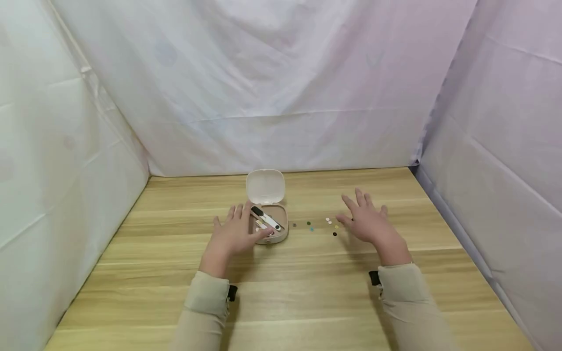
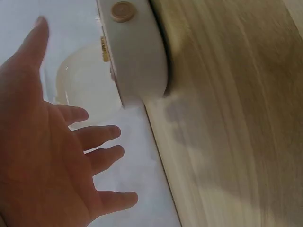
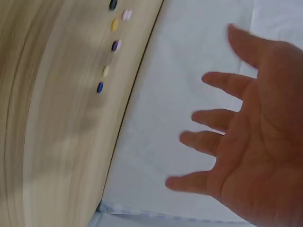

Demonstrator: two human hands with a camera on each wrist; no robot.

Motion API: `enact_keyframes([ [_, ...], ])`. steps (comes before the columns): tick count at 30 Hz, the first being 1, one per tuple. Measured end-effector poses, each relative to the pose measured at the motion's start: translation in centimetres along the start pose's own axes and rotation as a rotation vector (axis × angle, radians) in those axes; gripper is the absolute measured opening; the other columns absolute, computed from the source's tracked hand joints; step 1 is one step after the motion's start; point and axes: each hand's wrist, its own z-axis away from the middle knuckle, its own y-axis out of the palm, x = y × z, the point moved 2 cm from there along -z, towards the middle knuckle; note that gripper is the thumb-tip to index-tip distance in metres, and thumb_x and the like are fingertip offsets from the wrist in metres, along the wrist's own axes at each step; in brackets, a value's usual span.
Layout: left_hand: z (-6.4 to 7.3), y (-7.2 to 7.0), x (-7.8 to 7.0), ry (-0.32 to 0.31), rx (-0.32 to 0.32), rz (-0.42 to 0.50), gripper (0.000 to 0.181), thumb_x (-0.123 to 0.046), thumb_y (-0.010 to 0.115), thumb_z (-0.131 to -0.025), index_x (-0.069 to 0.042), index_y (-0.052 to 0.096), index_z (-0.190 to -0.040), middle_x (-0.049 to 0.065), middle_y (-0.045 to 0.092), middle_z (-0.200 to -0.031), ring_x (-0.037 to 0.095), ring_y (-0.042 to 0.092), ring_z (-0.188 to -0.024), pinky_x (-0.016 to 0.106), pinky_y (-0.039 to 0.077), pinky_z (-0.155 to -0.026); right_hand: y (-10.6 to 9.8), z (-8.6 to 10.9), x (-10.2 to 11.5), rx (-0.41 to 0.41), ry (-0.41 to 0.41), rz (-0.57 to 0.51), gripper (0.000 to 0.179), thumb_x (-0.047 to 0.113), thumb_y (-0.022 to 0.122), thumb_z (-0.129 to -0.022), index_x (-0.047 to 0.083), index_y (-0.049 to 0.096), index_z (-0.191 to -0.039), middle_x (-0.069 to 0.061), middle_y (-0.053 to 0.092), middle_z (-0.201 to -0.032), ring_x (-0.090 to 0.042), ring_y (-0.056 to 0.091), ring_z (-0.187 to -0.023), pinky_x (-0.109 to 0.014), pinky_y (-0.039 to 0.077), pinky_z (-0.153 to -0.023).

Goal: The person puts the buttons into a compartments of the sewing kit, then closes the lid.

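A small beige case (image 1: 279,238) stands on the table, its pale lid (image 1: 265,186) raised at the back. Inside lie white thread snips (image 1: 271,222) with a dark end, among smaller items partly hidden by the hand. My left hand (image 1: 232,235) hovers at the case's left side, fingers spread and thumb over the front rim. In the left wrist view a round brown catch (image 2: 123,12) shows on the case wall, and the palm is bare. Over the table to the right, my right hand (image 1: 371,223) is spread with nothing in it, beside several loose buttons (image 1: 335,234).
Between the case and the right hand lie a brown button (image 1: 294,225), a green button (image 1: 309,223) and a light blue button (image 1: 312,229). In the right wrist view a dark blue button (image 3: 100,87) ends the row. White cloth (image 1: 281,97) encloses the wooden table (image 1: 290,302) at back and sides.
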Motion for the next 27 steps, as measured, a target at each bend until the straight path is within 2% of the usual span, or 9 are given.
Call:
enact_keyframes([
  [5, -0.7, 0.6, 0.9, 0.022, 0.032, 0.012, 0.123, -0.081, 0.062, -0.090, -0.012, 0.004, -0.173, 0.020, 0.021, -0.178, 0.044, 0.019, -0.165, 0.080, 0.012, -0.127, -0.2, -1.7, -1.7, 0.027, -0.083, 0.076, 0.048, 0.014, 0.061, -0.106, -0.004, 0.055, -0.150, -0.034, 0.050, -0.157, -0.055, 0.047, -0.146, -0.073, 0.037, -0.121],
  [8, -1.0, 0.9, 1.3, 0.032, 0.045, 0.029, 0.122, -0.078, 0.065, -0.090, -0.011, 0.006, -0.173, 0.021, 0.024, -0.176, 0.046, 0.022, -0.164, 0.080, 0.014, -0.127, 0.0, -2.6, -3.0, 0.022, -0.108, 0.087, 0.041, 0.006, 0.065, -0.100, -0.009, 0.065, -0.138, -0.032, 0.065, -0.141, -0.053, 0.059, -0.135, -0.064, 0.048, -0.116],
  [11, -1.1, 0.9, 1.6, 0.043, 0.059, 0.063, 0.122, -0.076, 0.066, -0.090, -0.011, 0.005, -0.173, 0.020, 0.027, -0.176, 0.046, 0.022, -0.164, 0.080, 0.015, -0.126, 0.3, -3.5, -4.2, -0.017, -0.111, 0.109, 0.035, 0.004, 0.066, -0.098, -0.009, 0.071, -0.130, -0.030, 0.071, -0.132, -0.049, 0.066, -0.125, -0.061, 0.054, -0.109],
  [14, -1.3, 1.2, 1.9, 0.048, 0.081, 0.094, 0.121, -0.076, 0.067, -0.091, -0.012, 0.003, -0.173, 0.018, 0.032, -0.174, 0.046, 0.024, -0.163, 0.079, 0.015, -0.127, 0.7, -4.4, -5.1, -0.027, -0.129, 0.119, 0.027, 0.004, 0.067, -0.098, -0.006, 0.077, -0.121, -0.026, 0.077, -0.119, -0.037, 0.073, -0.103, -0.054, 0.060, -0.096],
  [16, -1.5, 1.4, 2.1, 0.045, 0.099, 0.111, 0.122, -0.075, 0.067, -0.091, -0.013, 0.001, -0.173, 0.017, 0.034, -0.173, 0.046, 0.026, -0.162, 0.079, 0.015, -0.127, 0.9, -4.8, -5.3, -0.011, -0.152, 0.121, 0.020, 0.004, 0.068, -0.098, -0.002, 0.081, -0.112, -0.021, 0.080, -0.108, -0.027, 0.070, -0.086, -0.048, 0.061, -0.084],
  [18, -1.6, 1.5, 2.3, 0.040, 0.116, 0.121, 0.121, -0.074, 0.066, -0.092, -0.013, -0.001, -0.173, 0.017, 0.035, -0.173, 0.046, 0.027, -0.162, 0.078, 0.015, -0.128, 1.2, -5.1, -5.2, 0.005, -0.173, 0.124, 0.016, 0.006, 0.070, -0.098, 0.002, 0.084, -0.104, -0.016, 0.081, -0.101, -0.020, 0.065, -0.079, -0.043, 0.060, -0.078],
  [20, -1.7, 1.6, 2.4, 0.035, 0.124, 0.130, 0.120, -0.074, 0.065, -0.093, -0.015, -0.002, -0.173, 0.017, 0.036, -0.173, 0.045, 0.027, -0.162, 0.077, 0.014, -0.128, 1.4, -5.2, -5.1, 0.007, -0.183, 0.139, 0.013, 0.007, 0.072, -0.098, 0.005, 0.085, -0.098, -0.012, 0.081, -0.097, -0.018, 0.066, -0.078, -0.042, 0.060, -0.077],
  [23, -2.0, 1.5, 2.3, 0.033, 0.120, 0.129, 0.118, -0.074, 0.065, -0.093, -0.016, -0.001, -0.173, 0.017, 0.036, -0.172, 0.044, 0.028, -0.162, 0.075, 0.016, -0.129, 1.6, -5.1, -4.9, -0.002, -0.167, 0.142, 0.012, 0.006, 0.074, -0.097, 0.004, 0.085, -0.099, -0.016, 0.082, -0.103, -0.026, 0.075, -0.091, -0.048, 0.063, -0.088],
  [27, -2.2, 1.4, 2.3, 0.034, 0.107, 0.121, 0.118, -0.073, 0.066, -0.093, -0.015, 0.004, -0.173, 0.019, 0.039, -0.171, 0.045, 0.031, -0.161, 0.075, 0.019, -0.129, 1.6, -5.1, -5.1, 0.000, -0.138, 0.109, 0.012, 0.004, 0.072, -0.096, 0.001, 0.084, -0.100, -0.019, 0.081, -0.105, -0.034, 0.076, -0.100, -0.053, 0.062, -0.094],
])
